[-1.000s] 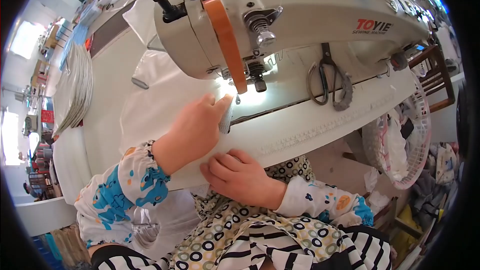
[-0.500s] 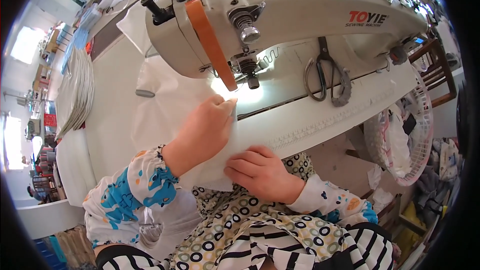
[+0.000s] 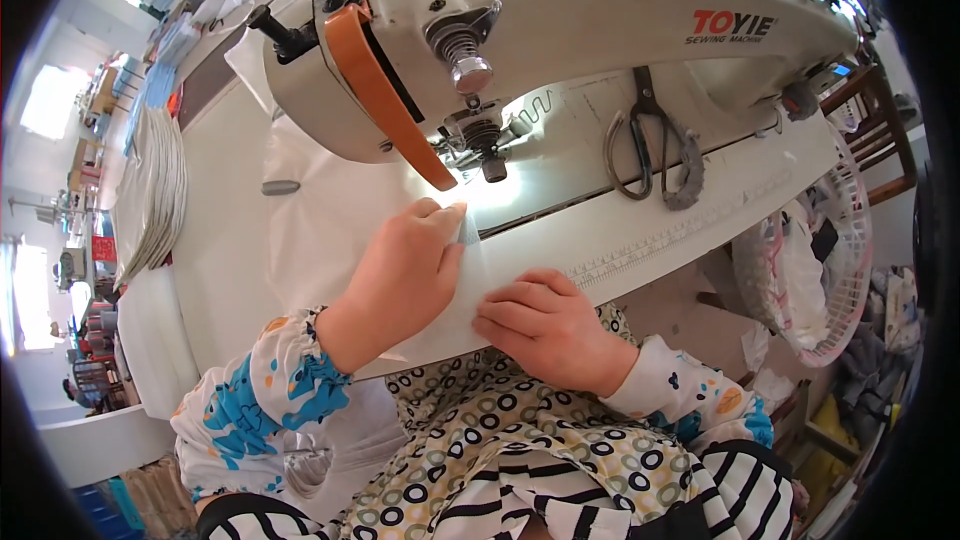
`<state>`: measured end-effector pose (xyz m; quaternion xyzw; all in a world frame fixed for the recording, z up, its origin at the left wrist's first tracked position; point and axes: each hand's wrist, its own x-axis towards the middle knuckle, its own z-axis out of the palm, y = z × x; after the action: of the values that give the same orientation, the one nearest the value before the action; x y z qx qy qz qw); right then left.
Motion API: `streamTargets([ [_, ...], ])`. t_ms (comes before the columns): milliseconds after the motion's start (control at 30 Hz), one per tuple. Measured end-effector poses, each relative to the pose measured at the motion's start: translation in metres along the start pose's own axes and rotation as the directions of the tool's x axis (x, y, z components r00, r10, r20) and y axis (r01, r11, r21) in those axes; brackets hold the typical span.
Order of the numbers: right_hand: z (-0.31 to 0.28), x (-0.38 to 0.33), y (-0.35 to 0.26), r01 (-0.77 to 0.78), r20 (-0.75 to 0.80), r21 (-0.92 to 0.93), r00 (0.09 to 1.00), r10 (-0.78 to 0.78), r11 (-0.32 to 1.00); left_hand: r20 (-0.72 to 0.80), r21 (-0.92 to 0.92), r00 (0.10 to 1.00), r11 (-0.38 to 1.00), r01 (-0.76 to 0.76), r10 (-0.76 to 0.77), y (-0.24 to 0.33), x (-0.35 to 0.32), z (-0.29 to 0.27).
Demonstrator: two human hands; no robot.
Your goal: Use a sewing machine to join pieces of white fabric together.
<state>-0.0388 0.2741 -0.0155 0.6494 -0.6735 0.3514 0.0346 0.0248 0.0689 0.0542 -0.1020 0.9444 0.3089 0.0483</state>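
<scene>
White cloth: we've got a thin, smooth, slightly sheeny white cloth point(image 3: 325, 190) spread on the cream tabletop point(image 3: 222, 230), its worked edge right by the lit needle area of the sewing machine point(image 3: 590, 25).
Left hand: our left hand point(image 3: 400, 265) is palm-down on that cloth with fingertips just in front of the needle area; pressing or pinching, we honestly can't tell.
Right hand: ours point(image 3: 555, 330) rests near the front edge, fingers together and loosely bent; the undersides are hidden, so we can't say if it grips anything.
Machine body: rounded, glossy cream metal, with a coiled spring and shiny round knob point(image 3: 470, 73) on the front.
Orange strip: a long, flat orange strip point(image 3: 375, 90) slants down the machine head and, from our angle, blocks some of the stitching spot.
Small grey bar: a rounded grey piece point(image 3: 281, 187) sits left of the needle.
Scissors: dark metal scissors point(image 3: 647, 105) lie right of the needle, one loop wrapped in fuzzy grey stuff.
Ruler: fine marks on a ruler strip point(image 3: 680, 237) along the front edge.
Off to the left: a stack of floppy pale sheets point(image 3: 150, 195), edges curving.
Off to the right: a pink-rimmed lattice plastic basket point(image 3: 852, 310) with white scraps, plus a brown wooden chair point(image 3: 880, 135) behind.
</scene>
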Motion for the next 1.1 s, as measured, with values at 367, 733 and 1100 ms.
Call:
streamTargets([
  [367, -0.006, 0.009, 0.011, -0.055, -0.013, -0.086, 0.998, 0.054, 0.995, -0.119, -0.036, 0.993, 0.999, -0.003, -0.001, -0.004, 0.01, 0.004],
  [733, 0.001, 0.033, 0.033, -0.057, -0.043, -0.182, 0.998, 0.05, 0.982, -0.147, 0.003, 0.989, 1.0, -0.021, 0.021, -0.009, 0.014, 0.005],
  [1100, 0.005, 0.045, 0.049, -0.09, -0.023, -0.117, 0.996, 0.088, 0.989, -0.371, 0.046, 0.924, 0.996, -0.079, 0.09, -0.026, 0.015, 0.017],
])
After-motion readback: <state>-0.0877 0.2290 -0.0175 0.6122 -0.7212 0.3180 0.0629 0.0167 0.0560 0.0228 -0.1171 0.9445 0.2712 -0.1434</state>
